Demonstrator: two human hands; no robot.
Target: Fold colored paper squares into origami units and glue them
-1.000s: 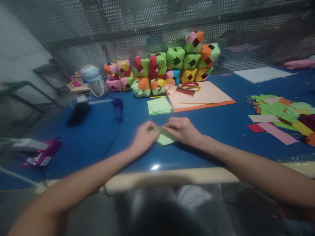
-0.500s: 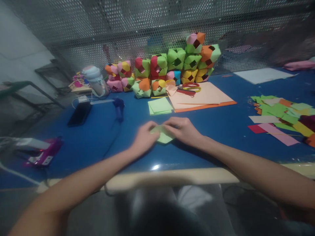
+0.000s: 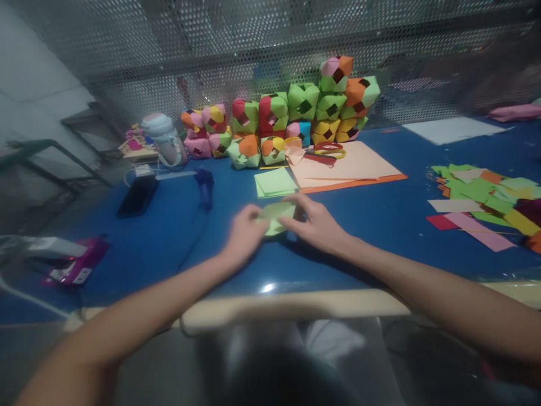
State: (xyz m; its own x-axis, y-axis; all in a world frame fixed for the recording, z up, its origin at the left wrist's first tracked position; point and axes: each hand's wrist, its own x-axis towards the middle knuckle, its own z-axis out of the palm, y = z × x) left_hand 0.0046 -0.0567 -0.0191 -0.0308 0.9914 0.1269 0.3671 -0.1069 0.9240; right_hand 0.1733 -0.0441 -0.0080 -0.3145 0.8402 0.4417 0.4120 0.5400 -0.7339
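Between my hands is a folded piece of light green paper [image 3: 276, 216], a little blurred. My left hand [image 3: 247, 226] pinches its left edge between thumb and fingers. At the right edge, the thumb and forefinger of my right hand [image 3: 315, 221] hold the paper from front and back, with the other fingers curled behind. Just beyond lies a small stack of light green paper squares [image 3: 275, 183]. Red-and-yellow-handled scissors [image 3: 327, 152] rest on peach paper sheets [image 3: 359, 163] further back.
Origami paper cubes [image 3: 274, 113] are stacked along the back of the blue table [image 3: 236, 270]. To the left are a blue glue gun [image 3: 205, 186], a phone [image 3: 137, 195], a bottle [image 3: 163, 138] and a magenta device [image 3: 80, 262]. Paper scraps [image 3: 486, 192] cover the right side.
The folded green paper has turned and shifted slightly up and left. My right hand's fingers have spread wider around its right edge.
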